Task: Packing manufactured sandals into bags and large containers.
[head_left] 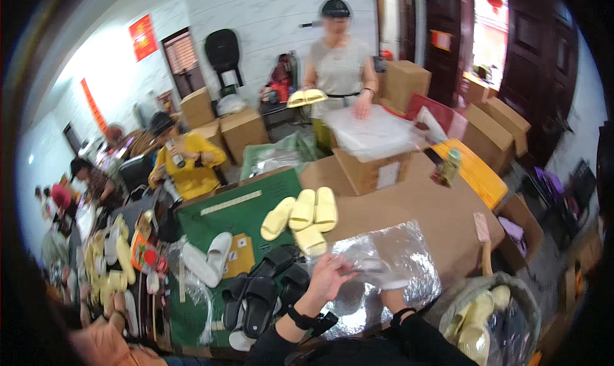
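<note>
My left hand (pixel 328 278) is closed, its fingers pinching the edge of a blurred, see-through plastic bag (pixel 369 265). Beside it, my right hand (pixel 393 297) is mostly covered by a pale, smeared shape at its fingers, so its grip is hidden. Both hands are above a shiny clear plastic sheet (pixel 416 257) spread on the brown cardboard tabletop (pixel 364 215). Left of my left hand lie several black slippers (pixel 261 302). Pale yellow slippers (pixel 313 209) sit just beyond, and a pair of white slippers (pixel 208 260) rests on the green mat (pixel 198 222).
Across the table a person (pixel 339 71) holds yellow slippers (pixel 307 98) and touches plastic bags (pixel 374 129) on a carton (pixel 377 171). A sack of yellow slippers (pixel 476 327) stands at my right, near a brush (pixel 483 238). Another person in yellow (pixel 195 161) is at far left.
</note>
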`<state>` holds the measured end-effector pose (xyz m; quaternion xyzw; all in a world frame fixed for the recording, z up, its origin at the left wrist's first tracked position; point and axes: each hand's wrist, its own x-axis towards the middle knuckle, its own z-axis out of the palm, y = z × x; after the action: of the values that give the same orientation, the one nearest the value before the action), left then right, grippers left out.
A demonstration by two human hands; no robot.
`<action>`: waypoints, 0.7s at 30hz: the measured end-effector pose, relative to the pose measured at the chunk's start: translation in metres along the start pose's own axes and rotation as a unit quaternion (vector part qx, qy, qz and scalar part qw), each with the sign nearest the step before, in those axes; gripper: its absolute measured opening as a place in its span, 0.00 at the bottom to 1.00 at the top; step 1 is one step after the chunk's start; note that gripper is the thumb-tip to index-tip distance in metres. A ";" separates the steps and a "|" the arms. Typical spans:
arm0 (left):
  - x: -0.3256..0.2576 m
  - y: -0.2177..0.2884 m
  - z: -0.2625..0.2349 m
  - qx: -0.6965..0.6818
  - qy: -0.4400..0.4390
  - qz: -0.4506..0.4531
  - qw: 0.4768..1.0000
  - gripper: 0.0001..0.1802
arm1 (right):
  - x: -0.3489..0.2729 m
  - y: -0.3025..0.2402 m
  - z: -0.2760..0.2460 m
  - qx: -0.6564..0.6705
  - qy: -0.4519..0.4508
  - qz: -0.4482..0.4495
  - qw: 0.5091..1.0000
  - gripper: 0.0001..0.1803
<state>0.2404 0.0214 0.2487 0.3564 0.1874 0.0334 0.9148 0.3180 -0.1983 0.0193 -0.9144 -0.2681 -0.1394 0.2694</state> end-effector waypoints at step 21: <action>0.036 -0.046 0.007 0.435 -0.298 0.241 0.815 0.12 | -0.062 -0.100 0.072 -0.010 -0.470 -0.129 0.873 0.17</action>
<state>0.2734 -0.0102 0.2115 0.7436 -0.1910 0.0595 0.6380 0.2188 -0.1118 -0.0228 -0.8321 -0.4774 0.2701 0.0821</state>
